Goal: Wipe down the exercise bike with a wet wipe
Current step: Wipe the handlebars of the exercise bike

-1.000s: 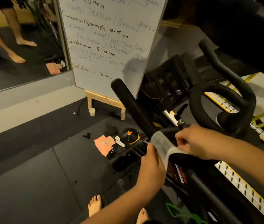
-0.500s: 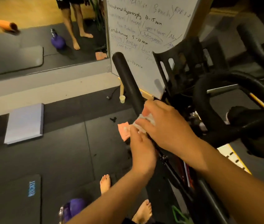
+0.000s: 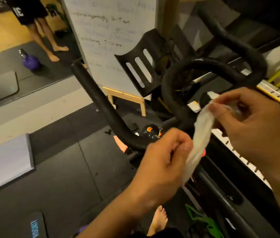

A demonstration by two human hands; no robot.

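Dark floor mats (image 3: 58, 169) are spreading beneath the exercise bike (image 3: 111, 121). Above its frame our left hand (image 3: 163, 162) and right hand (image 3: 256, 127) are each pinching one end of the wet wipe (image 3: 201, 134), stretching it out, probably to expose a clean face.

Both bare forearms reach in from below. The left hand (image 3: 166, 158) sits low, fingers curled, pinching the lower end of the wet wipe (image 3: 200, 138). The right hand (image 3: 254, 124) is higher, pinching the upper end, hands apart.
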